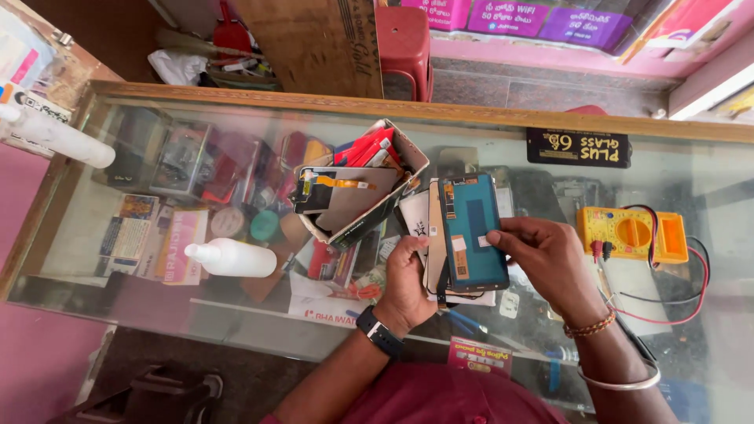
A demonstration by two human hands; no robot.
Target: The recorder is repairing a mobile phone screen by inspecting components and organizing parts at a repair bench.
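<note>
The left hand (407, 279), with a black watch at its wrist, was curled around the lower edge of a fanned stack of phone screen panels (424, 235), gripping them from the left side. The right hand (550, 255), wearing a beaded band and a metal bangle, pinched the right edge of the front panel (471, 232), a dark blue-green screen part held upright with its back facing the camera. Both hands were held above a glass counter (691, 196) with a wooden frame. Just to the left of the stack sat an open cardboard box (408, 153) tilted on the glass, holding more panels and red packets. Further left lay a white plastic bottle (232, 257) on its side. To the right of the hands rested a yellow multimeter (632, 234) with red and black leads.
</note>
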